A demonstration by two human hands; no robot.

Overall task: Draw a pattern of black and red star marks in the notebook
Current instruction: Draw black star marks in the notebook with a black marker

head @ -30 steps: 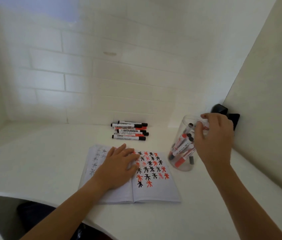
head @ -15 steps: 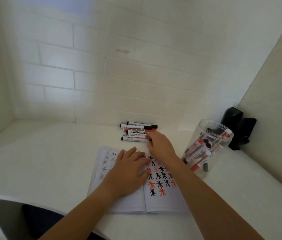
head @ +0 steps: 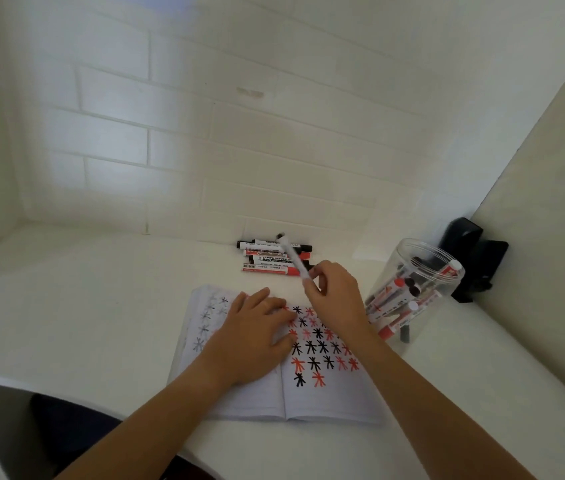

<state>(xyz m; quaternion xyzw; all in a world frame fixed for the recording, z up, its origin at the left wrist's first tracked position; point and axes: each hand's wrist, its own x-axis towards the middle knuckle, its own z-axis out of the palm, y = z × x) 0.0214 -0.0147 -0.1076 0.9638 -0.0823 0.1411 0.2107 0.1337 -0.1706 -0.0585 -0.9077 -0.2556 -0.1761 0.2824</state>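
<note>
On the white desk [head: 83, 306] lies the open notebook [head: 329, 400]. Faint gray stars show on its left page, and rows of black and red star marks [head: 319, 348] fill the top of the right page. The left hand [head: 257, 337] lies flat across the fold with its fingers [head: 274, 304] straight, pressing the paper down. Just to the right, the right hand [head: 334, 296] hovers over the stars — its fingers pinch a white marker [head: 293, 256] with a black tip, which tilts up and away toward the wall. Behind it, near the wall, sits a small pile of markers [head: 270, 259]. Farther right stands a clear jar [head: 423, 271] with more markers inside — and a black thing [head: 475, 258] sits in the corner.
</note>
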